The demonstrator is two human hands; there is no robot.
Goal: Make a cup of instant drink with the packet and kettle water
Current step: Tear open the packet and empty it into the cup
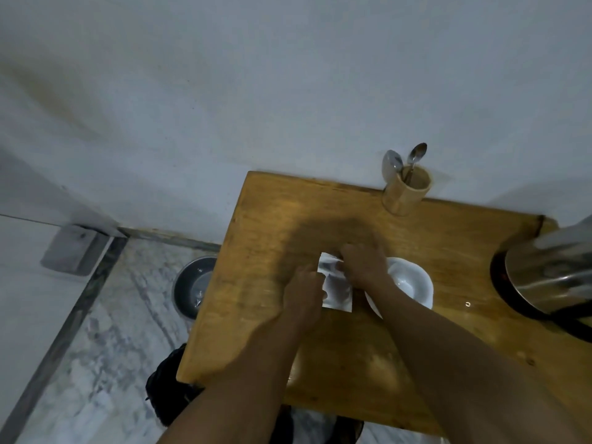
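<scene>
Fingers of both hands pinch a silver packet (336, 283) at frame centre, left hand (304, 291) low, right hand (363, 265) at its top, likely to tear it. White cup (411, 280) sits just right; kettle (551, 270) far right.

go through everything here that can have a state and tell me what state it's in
Packet: held by both hands, not visibly torn.
Cup: upright on saucer, looks empty.
Kettle: upright on base.
Spoons: standing in holder.
Left hand: gripping packet.
Right hand: gripping packet.
</scene>
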